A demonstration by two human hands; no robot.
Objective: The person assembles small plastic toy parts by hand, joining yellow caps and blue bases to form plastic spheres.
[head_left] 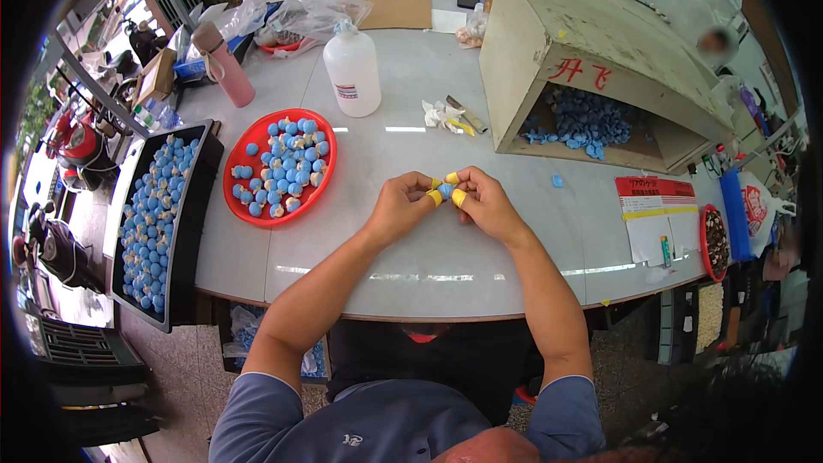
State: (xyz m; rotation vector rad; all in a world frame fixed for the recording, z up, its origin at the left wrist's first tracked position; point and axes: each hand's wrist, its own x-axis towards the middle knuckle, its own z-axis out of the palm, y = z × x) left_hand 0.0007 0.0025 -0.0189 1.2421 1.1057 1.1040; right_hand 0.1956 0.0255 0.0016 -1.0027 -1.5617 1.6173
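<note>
Over the middle of the grey table, my left hand [405,203] and my right hand [484,201] meet fingertip to fingertip. Yellow tape wraps the thumbs and forefingers of both. Pinched between them is a small blue piece [445,192], mostly covered by the fingers; its exact kind I cannot make out. To the left of my hands, a round red tray [325,184] holds several blue balls [279,173] with pale tufts. A lone flat blue piece [557,181] lies on the table to the right of my right hand.
At the left edge stands a black crate [184,231] of similar balls. A white bottle [352,73] and a pink flask [225,69] stand behind the tray. At the back right, a beige metal box [523,51] holds blue pieces. Papers [656,236] and a red basket [714,244] lie right.
</note>
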